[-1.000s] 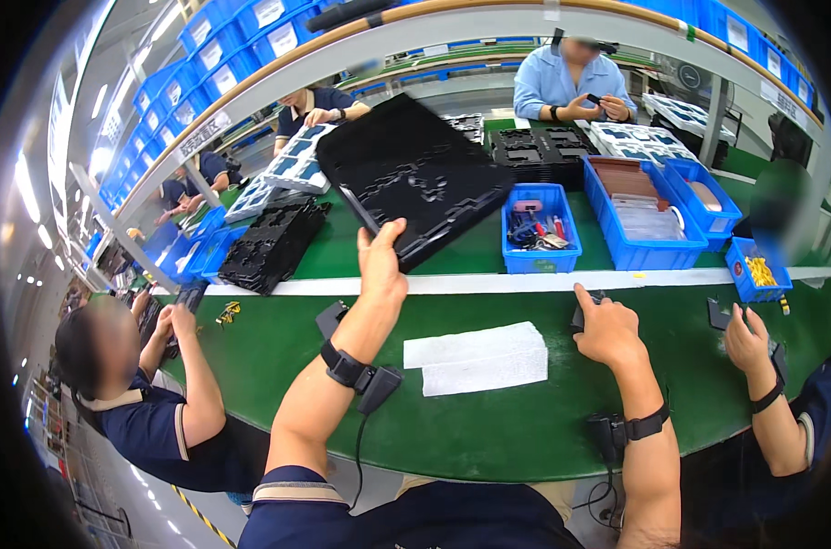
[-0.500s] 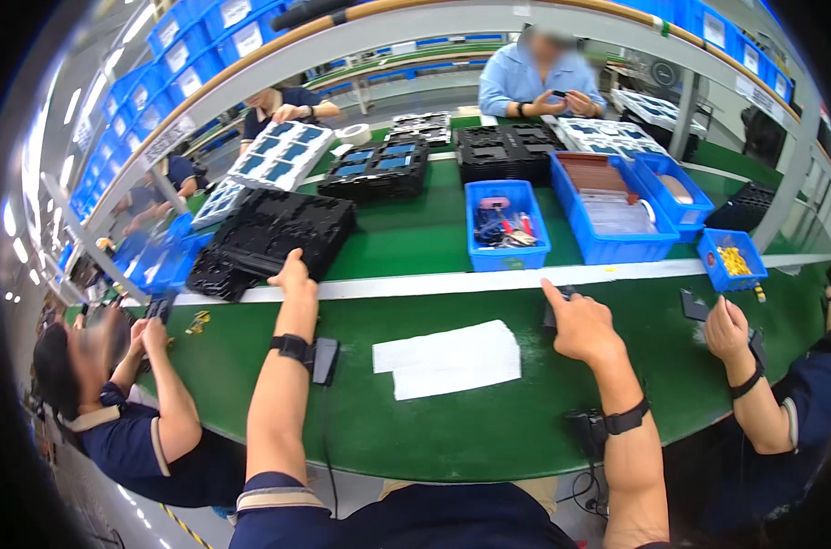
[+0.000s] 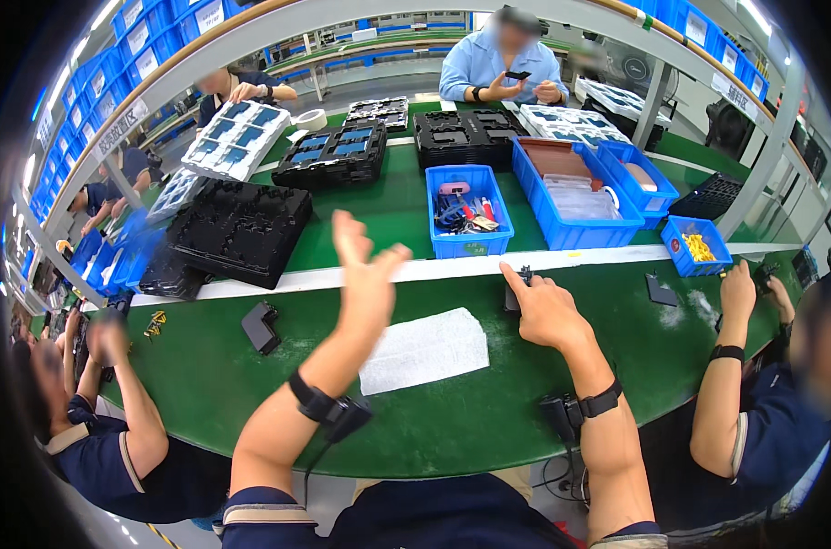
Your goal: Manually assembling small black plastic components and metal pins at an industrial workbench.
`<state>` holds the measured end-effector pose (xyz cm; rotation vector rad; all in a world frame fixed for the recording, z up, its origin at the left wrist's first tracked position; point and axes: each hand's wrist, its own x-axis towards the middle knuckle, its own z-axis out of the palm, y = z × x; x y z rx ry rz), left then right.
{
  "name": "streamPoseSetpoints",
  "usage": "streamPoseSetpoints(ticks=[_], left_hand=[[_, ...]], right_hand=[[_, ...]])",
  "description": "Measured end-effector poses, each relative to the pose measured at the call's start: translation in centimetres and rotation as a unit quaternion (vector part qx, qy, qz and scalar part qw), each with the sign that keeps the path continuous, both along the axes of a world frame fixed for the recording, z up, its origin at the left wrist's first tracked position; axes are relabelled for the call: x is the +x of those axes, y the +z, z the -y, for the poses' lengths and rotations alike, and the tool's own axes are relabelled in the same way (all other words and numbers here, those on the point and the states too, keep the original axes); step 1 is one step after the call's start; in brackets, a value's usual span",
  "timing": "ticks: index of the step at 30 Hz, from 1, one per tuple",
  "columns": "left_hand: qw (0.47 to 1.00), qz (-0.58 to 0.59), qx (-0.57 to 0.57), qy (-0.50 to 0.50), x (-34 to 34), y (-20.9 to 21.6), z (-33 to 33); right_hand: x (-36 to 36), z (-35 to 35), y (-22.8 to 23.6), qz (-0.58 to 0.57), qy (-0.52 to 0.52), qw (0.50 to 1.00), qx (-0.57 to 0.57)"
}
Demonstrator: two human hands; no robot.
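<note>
My left hand (image 3: 365, 284) is raised over the green table (image 3: 415, 439), fingers spread and nothing in them. Below and left of it lies a dark grey L-shaped part (image 3: 262, 328). Beyond that, a black moulded tray (image 3: 241, 229) rests at an angle on another black tray. My right hand (image 3: 550, 309) is closed on a small black part (image 3: 512, 296) at the table's white strip; the index finger stretches across it. The hand hides much of this part, and the thumb does not show. A white cloth or paper sheet (image 3: 424, 352) lies between my forearms.
Blue bins hold tools (image 3: 470, 242), brown and clear sheets (image 3: 589, 229), and yellow bits (image 3: 699, 252). More tray stacks (image 3: 333, 160) stand behind. A flat dark piece (image 3: 660, 289) lies at right. Co-workers sit on both sides and across. A metal shelf frame (image 3: 653, 105) spans the bench.
My left hand has left the black tray and swung right and nearer, fingers now spread. My right hand stays at the small black part. The whole view has shifted somewhat.
</note>
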<state>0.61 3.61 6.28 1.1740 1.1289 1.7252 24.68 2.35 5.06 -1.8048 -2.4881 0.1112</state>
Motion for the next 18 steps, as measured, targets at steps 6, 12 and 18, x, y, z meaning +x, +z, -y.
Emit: streamPoseSetpoints(ticks=[6, 12, 18], left_hand=[[0.959, -0.013, -0.149, -0.239, 3.5, -4.2, 3.3], [0.942, 0.039, -0.184, -0.276, 2.1, -5.5, 2.9], [0.936, 0.1, -0.202, -0.269, 1.7, -5.7, 3.1]], right_hand=[[-0.5, 0.2, 0.6, 0.007, -0.011, 1.0, -0.023], [-0.6, 0.1, 0.5, 0.016, -0.026, 1.0, -0.006], [-0.1, -0.1, 0.4, 0.021, -0.007, 1.0, -0.014]])
